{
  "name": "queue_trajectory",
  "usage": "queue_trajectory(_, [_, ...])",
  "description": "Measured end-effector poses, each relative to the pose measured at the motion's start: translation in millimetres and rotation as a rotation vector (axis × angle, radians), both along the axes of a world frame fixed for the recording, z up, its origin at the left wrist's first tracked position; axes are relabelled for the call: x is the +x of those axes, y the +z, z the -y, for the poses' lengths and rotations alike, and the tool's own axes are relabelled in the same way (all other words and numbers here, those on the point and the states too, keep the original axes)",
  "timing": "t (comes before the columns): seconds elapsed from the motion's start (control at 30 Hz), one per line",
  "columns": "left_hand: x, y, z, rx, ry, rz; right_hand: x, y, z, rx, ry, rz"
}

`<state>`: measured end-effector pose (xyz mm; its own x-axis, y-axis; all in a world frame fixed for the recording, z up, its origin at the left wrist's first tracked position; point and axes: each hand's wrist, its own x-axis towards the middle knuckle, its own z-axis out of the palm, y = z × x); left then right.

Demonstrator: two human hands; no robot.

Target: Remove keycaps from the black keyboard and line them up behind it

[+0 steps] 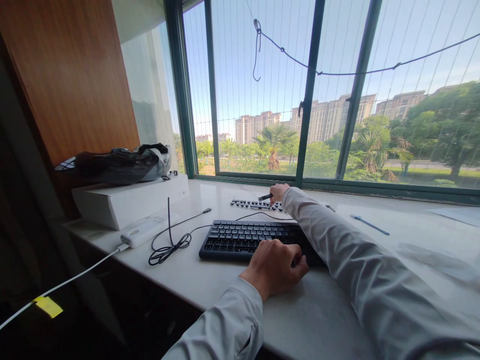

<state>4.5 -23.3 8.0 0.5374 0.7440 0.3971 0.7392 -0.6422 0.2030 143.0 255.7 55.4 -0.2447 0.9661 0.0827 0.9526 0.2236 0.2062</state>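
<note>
A black keyboard [232, 236] lies on the white countertop, with some keycaps gone from its front rows. My left hand [275, 265] is over its front edge, fingers curled and thumb meeting the forefinger; whatever they hold, if anything, is hidden. Beyond the keyboard, my right hand [280, 193] is closed on a short black stick-like tool [265, 197], its exact kind too small to tell. Just under that hand, loose black keycaps [243, 203] lie in rows near the window. My right forearm covers the keyboard's right end.
At left, a coiled black cable [170, 254] lies beside a white power bank [144, 231] with a white cord. A white box [112, 202] carries a dark plastic bag [120, 165]. On the right lie a thin blue tool [371, 225] and paper [459, 217].
</note>
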Motion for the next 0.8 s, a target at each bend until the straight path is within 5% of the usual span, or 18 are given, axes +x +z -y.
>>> queue_trajectory(0.8, [-0.7,0.5,0.7,0.007,0.005,-0.014,-2.6,2.4,0.8,-0.004,-0.066,0.03])
